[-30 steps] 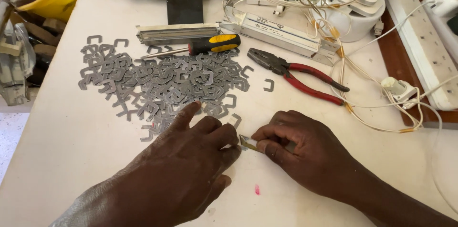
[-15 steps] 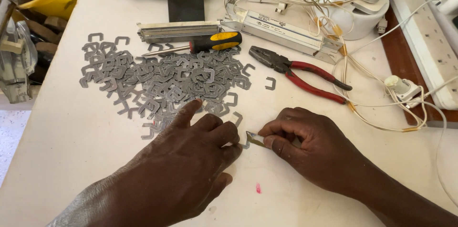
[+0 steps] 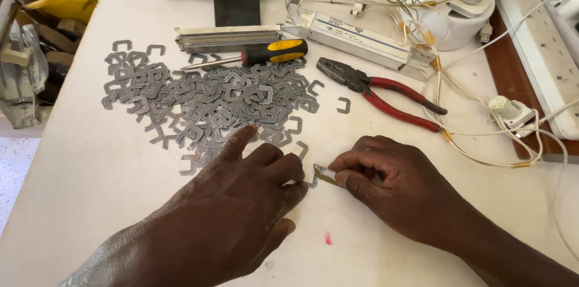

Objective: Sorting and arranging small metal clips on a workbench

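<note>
Here, both hands rest on the white worktop (image 3: 90, 166), near its front edge. The left hand (image 3: 241, 214) lies palm down with its index finger stretched toward the heap of small grey metal clips (image 3: 211, 97), and the fingertip touches the front rim of that heap. Its other fingers are curled, and their tips press on a small metal piece (image 3: 319, 173) between the two hands. The right hand (image 3: 392, 187) is closed in a pinch on the other end of the same piece, thumb against index finger. The piece lies low on the worktop, just in front of the heap.

Behind the heap, a screwdriver with a black and yellow handle (image 3: 265, 54) lies toward the back edge. To the right of it are pliers with red handles (image 3: 386, 91). A tangle of white wires (image 3: 470, 136) spreads toward the right edge. A small pink mark (image 3: 328, 239) is on the worktop near the front edge.
</note>
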